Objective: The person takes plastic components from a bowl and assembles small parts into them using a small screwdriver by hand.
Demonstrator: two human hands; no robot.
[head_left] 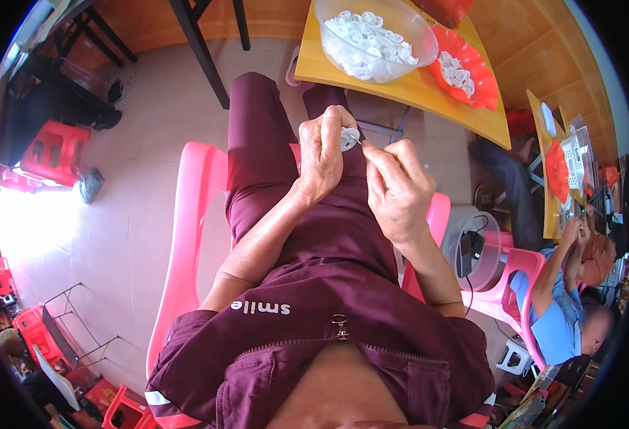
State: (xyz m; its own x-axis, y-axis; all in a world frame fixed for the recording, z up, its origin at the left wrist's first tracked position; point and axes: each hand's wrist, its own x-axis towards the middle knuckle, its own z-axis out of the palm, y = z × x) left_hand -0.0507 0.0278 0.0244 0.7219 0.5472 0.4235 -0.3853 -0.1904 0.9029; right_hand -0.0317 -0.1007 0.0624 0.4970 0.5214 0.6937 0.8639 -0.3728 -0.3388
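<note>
Above my lap, my left hand (323, 146) pinches a small round white plastic piece (349, 139) with a dark slot or mark in its face. Close to its right, my right hand (400, 182) is closed with thumb and forefinger together. From those fingertips a thin metallic tool tip (359, 141) reaches to the white piece; its kind cannot be made out. Beyond my knees, a clear plastic bowl (328, 53) on the table holds many similar white pieces. Beside it, a red scalloped dish (487, 71) holds a smaller heap of them.
The yellow wooden table (429, 96) stands ahead, its near edge past my knees. I sit in a pink plastic chair (185, 207). On the right, a person in blue (554, 329) works at another table. Red stools (55, 151) stand at the left; a clear round tub (497, 247) is nearby.
</note>
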